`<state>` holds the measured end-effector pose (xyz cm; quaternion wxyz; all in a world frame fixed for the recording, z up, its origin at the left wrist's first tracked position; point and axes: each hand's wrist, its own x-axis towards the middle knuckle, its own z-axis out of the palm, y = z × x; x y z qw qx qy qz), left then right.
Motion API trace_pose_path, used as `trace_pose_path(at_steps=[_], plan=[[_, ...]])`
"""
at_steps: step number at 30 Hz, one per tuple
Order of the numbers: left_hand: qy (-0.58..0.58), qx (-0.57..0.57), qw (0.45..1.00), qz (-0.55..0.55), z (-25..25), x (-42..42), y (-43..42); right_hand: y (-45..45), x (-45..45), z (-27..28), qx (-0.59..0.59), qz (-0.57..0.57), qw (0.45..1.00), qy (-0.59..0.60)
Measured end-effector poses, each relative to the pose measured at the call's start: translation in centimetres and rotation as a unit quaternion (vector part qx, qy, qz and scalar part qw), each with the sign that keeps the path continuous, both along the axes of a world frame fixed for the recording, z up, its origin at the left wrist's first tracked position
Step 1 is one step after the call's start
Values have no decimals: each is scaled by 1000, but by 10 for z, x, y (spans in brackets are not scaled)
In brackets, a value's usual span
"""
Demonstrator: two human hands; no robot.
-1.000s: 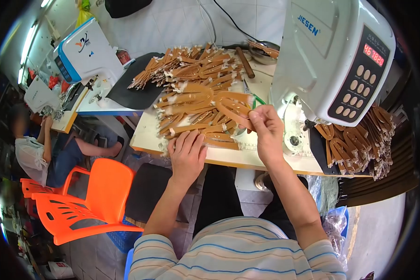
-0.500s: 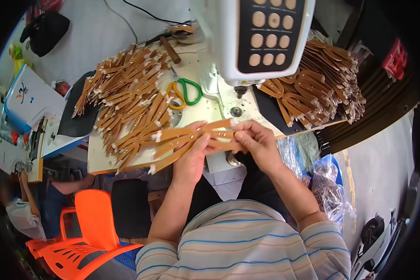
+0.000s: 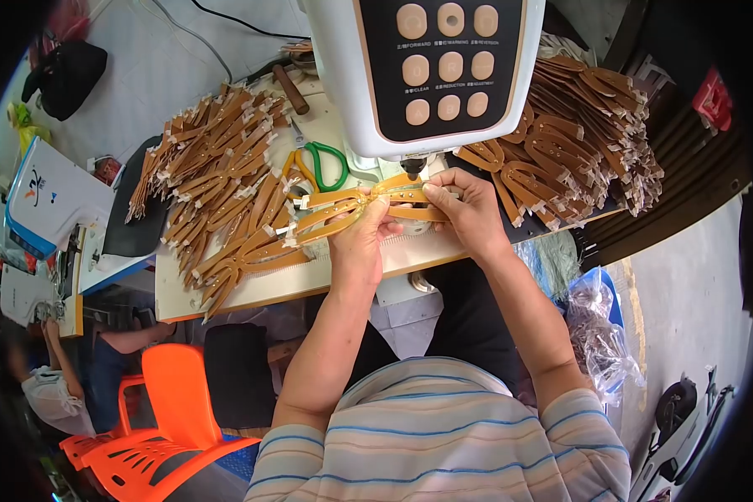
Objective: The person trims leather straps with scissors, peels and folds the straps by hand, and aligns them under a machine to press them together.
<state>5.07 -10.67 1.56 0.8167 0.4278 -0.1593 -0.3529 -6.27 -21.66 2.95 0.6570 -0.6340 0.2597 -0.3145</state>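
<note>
Both my hands hold one brown strappy piece (image 3: 330, 213), with several strips, small metal studs and white-tipped ends, just in front of the machine head (image 3: 443, 142). My left hand (image 3: 358, 247) pinches it near the middle, thumb on top. My right hand (image 3: 474, 216) grips the strips at its right end between thumb and fingers. The machine's dark tip (image 3: 413, 166) is just above and behind the piece; whether they touch I cannot tell. A bright yellowish light falls on the piece's middle.
A heap of similar brown strap pieces (image 3: 217, 159) covers the table's left side; another stack (image 3: 573, 138) lies at right. Scissors with green and yellow handles (image 3: 330, 171) and a wooden-handled tool (image 3: 291, 90) lie behind. An orange chair (image 3: 176, 393) stands lower left, near another person (image 3: 54, 389).
Both hands have moved the strap piece forward and up, closer under the machine tip. Yellowish light now shines on it. The camera view has shifted slightly.
</note>
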Motion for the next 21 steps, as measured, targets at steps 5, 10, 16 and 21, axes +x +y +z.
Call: trace_pose_path(at_steps=[5,10,16,21], plan=[[7,30,1000,2,10,-1,-2,-2,0,0,28,10,1000,-3],[-5,19,1000,3,11,-2,-1,-4,2,2,77,14,997,-17],[32,2,999,-22,4,2,-2,-9,3,-6,89,24,995,-26],[12,-20,999,-41,4,4,1,-6,1,-2,41,19,999,-14]])
